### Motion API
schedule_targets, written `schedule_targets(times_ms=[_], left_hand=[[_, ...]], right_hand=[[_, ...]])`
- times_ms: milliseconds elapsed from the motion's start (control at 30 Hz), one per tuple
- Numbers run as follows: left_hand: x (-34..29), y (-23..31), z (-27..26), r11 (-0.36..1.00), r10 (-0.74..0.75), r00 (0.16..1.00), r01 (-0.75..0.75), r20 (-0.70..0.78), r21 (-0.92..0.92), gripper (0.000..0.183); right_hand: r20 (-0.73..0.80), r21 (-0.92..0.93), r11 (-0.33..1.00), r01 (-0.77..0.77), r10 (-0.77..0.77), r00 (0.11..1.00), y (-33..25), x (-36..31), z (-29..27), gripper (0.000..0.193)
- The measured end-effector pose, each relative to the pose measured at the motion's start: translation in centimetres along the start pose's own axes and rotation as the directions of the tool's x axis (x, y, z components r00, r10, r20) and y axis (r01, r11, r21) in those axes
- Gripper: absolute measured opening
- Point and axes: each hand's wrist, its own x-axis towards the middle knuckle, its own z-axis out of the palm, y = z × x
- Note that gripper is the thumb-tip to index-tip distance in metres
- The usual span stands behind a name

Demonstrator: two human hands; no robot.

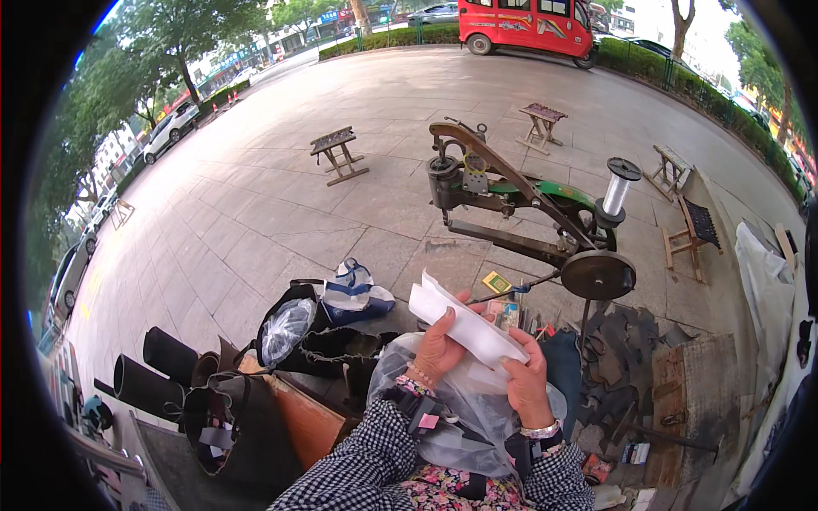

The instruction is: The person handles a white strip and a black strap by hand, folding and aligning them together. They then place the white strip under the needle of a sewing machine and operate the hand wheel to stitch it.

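Note:
Both hands hold a white folded sheet, perhaps paper or thin cloth, above my lap. My left hand pinches its lower left side, with the thumb on top. At the right end, my right hand grips it between thumb and fingers. Below the hands, a clear plastic bag spreads over my lap and a floral cloth. Ahead and to the right stands a hand-cranked sewing machine with a dark wheel and a spool of pale thread.
Dark rubber scraps and a worn wooden board lie at the right. Left are a black bag, dark rolls and a blue-white bag. Folding stools stand on the paving; a red three-wheeler is farther off.

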Motion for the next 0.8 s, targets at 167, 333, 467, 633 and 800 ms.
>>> schedule_targets(times_ms=[167,333,467,633,800], left_hand=[[-0.2,0.0,-0.1,0.992,-0.092,0.987,0.102,0.135,-0.071,0.068],[-0.1,0.0,-0.8,0.988,-0.135,0.979,0.121,0.154,0.101,0.072],[-0.2,-0.6,-0.4,0.964,-0.141,0.99,0.133,0.019,0.232,0.057],[-0.1,-0.8,-0.2,0.978,-0.121,0.992,0.124,-0.034,0.165,0.05],[-0.3,-1.0,-0.3,0.976,-0.078,0.996,0.083,-0.036,0.199,0.044]], right_hand=[[-0.057,-0.074,0.993,0.097,-0.101,0.993,0.3,-0.1,0.0,0.048],[-0.079,-0.086,0.988,0.127,-0.134,0.988,0.6,0.1,-0.3,0.046],[-0.117,-0.02,0.991,0.13,-0.132,0.984,0.5,0.2,-0.2,0.044],[-0.129,-0.134,0.98,0.147,-0.164,0.978,0.8,0.2,0.0,0.042],[-0.149,-0.27,0.936,0.226,-0.273,0.95,0.2,-0.2,0.1,0.032]])
